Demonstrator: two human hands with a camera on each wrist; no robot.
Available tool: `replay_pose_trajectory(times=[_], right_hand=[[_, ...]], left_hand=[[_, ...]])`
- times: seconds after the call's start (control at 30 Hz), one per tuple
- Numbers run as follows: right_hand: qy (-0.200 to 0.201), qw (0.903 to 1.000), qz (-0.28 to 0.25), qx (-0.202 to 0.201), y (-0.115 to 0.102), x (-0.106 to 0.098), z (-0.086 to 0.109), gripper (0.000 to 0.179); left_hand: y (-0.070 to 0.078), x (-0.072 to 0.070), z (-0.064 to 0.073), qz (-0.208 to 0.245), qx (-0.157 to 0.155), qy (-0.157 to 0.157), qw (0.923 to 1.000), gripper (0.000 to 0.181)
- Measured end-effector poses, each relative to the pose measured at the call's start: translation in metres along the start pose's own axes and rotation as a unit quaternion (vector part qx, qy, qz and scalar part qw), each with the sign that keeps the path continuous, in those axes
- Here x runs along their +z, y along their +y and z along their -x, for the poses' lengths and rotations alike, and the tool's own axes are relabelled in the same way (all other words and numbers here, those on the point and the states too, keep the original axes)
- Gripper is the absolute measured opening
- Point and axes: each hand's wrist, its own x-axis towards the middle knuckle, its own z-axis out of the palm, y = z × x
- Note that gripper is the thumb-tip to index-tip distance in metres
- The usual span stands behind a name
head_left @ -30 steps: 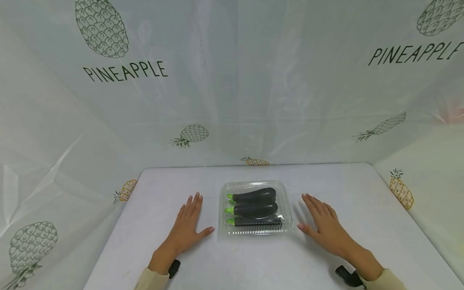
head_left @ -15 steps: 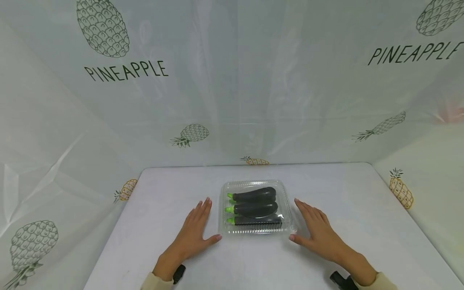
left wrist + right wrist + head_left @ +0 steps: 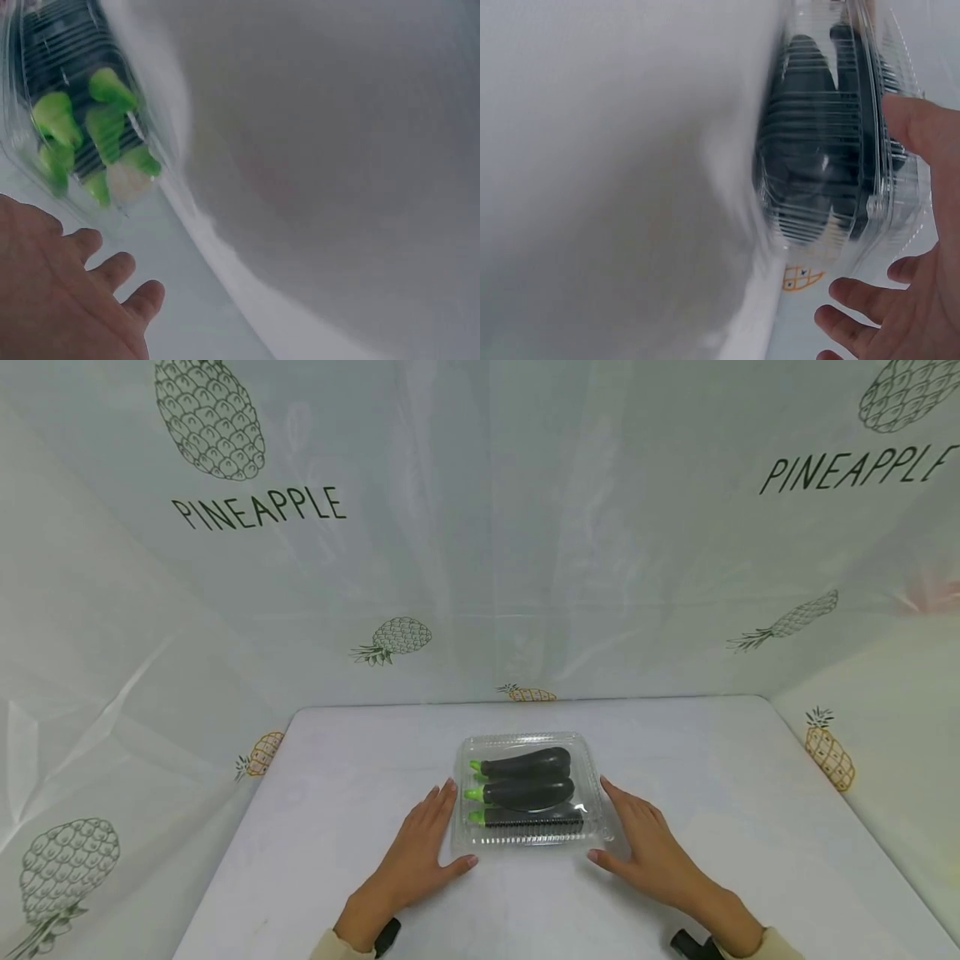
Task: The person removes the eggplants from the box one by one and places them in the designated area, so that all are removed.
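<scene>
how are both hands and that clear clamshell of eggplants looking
Left hand, right hand open, either side, contact unclear. Clear clamshell looks closed, eggplants inside. No obstacle seen between.

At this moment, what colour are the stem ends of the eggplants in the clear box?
Bright green; the stem ends show best in the left wrist view.

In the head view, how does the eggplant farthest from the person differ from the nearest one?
The far eggplant slants slightly, its thick end higher in the picture; the near eggplant lies nearly straight across. Ridges of the clear container cross part of the near eggplant, but not the far eggplant. Both are dark with green left ends.
</scene>
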Motion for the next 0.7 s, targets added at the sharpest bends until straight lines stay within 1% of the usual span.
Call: replay_pose_trajectory(times=[0.2, 0.33, 0.5, 0.6, 0.7], right_hand=[[0.011, 0.9999, 0.000, -0.002, 0.000, 0.006, -0.001, 0.100], [0.014, 0.9999, -0.003, 0.000, -0.001, 0.008, -0.001, 0.097], [0.020, 0.9998, -0.004, -0.003, -0.002, 0.009, -0.002, 0.092], [0.025, 0.9997, 0.000, -0.004, -0.002, 0.010, -0.002, 0.090], [0.030, 0.9995, 0.001, -0.003, -0.001, 0.012, -0.002, 0.089]], left_hand=[[0.003, 0.008, 0.000, -0.011, 0.001, 0.010, 0.9999, 0.099], [0.006, 0.011, 0.001, -0.013, 0.011, 0.032, 0.9993, 0.096], [0.008, 0.013, 0.003, -0.031, 0.028, 0.057, 0.9975, 0.090], [0.010, 0.014, 0.004, -0.033, 0.026, 0.060, 0.9973, 0.087], [0.011, 0.014, 0.004, -0.026, 0.018, 0.058, 0.9978, 0.086]])
